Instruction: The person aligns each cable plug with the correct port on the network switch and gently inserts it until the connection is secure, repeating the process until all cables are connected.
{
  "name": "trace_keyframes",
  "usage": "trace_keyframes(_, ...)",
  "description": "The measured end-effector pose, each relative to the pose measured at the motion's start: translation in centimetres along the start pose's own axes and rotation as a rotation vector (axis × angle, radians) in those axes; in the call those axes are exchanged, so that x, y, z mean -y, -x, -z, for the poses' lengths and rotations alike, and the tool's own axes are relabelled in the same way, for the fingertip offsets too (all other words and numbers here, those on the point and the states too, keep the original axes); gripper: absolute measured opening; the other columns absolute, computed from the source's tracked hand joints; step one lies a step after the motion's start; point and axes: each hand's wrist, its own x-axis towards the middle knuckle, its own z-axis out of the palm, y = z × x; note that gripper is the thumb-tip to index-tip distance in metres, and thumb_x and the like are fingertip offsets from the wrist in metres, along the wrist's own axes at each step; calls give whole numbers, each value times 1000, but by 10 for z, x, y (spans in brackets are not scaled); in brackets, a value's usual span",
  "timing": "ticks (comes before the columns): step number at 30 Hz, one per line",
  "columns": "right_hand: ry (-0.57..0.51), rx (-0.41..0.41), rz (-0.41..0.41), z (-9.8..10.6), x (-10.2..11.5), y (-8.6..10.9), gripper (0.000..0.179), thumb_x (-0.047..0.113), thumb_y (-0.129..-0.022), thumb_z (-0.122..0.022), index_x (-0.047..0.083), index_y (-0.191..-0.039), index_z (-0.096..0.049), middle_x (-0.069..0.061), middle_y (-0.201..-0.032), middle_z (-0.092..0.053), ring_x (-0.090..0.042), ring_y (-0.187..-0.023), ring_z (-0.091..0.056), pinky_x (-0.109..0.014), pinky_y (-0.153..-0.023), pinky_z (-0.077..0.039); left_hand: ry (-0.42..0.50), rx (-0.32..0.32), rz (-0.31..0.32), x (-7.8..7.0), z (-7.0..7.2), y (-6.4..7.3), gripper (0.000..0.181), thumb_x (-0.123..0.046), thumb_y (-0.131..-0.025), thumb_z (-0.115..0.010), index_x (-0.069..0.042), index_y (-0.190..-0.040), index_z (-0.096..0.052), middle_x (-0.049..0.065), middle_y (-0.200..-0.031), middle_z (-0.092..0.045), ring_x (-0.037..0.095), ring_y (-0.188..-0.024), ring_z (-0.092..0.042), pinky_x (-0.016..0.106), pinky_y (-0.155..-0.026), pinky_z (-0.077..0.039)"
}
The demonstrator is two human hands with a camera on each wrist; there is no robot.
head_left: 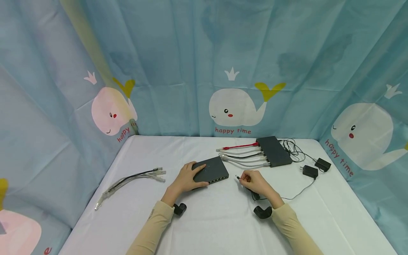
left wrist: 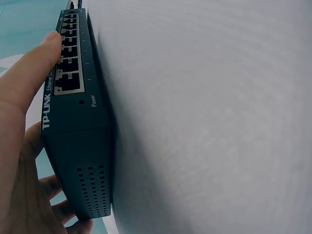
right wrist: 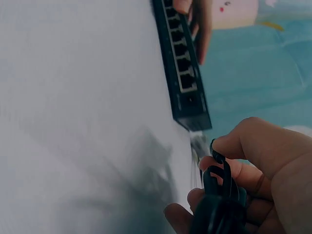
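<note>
Left hand (head_left: pixel 187 177): its fingers grip the black switch (head_left: pixel 215 169), just below the frame's middle.
Right hand (head_left: pixel 254 181): its fingers pinch the power plug (head_left: pixel 237 177), right of middle, apart from switch.

Your left forearm (head_left: pixel 151 228) and right forearm (head_left: pixel 294 228) reach in from the near side; your left hand (head_left: pixel 186 179) grips, thumb apart from fingers, while your right hand (head_left: pixel 257 182) pinches at its fingertips.
</note>
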Motion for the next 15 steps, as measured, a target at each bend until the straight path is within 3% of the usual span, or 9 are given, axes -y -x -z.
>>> trace_keyframes(5,-16,-11,22,-9,4,-1,12,13,-85,-66,13,-73,-61,8,-61,-54,-1,-50,-43,-20,-47,-39,7,-4,-5,0,0,1,84,-66,-75,-61,-31,-144,-32,17,-146,-26,39,-132,-27,55,-105,-24)
trace_keyframes(11,-24,-108,113,-21,4,-3,14,10,-81,-67,13,-69,-59,11,-58,-51,1,-49,-40,-18,-44,-36,8,-14,-11,1,-1,0,83,-66,-75,-61,-31,-144,-33,17,-146,-27,38,-132,-28,55,-105,-24)
trace_keyframes(15,-26,-138,115,-26,6,-5,16,9,-80,-67,15,-68,-59,12,-58,-51,2,-49,-41,-18,-44,-36,-1,-12,-8,2,-1,0,83,-68,-74,-60,-32,-144,-33,16,-146,-27,38,-132,-28,55,-105,-24)
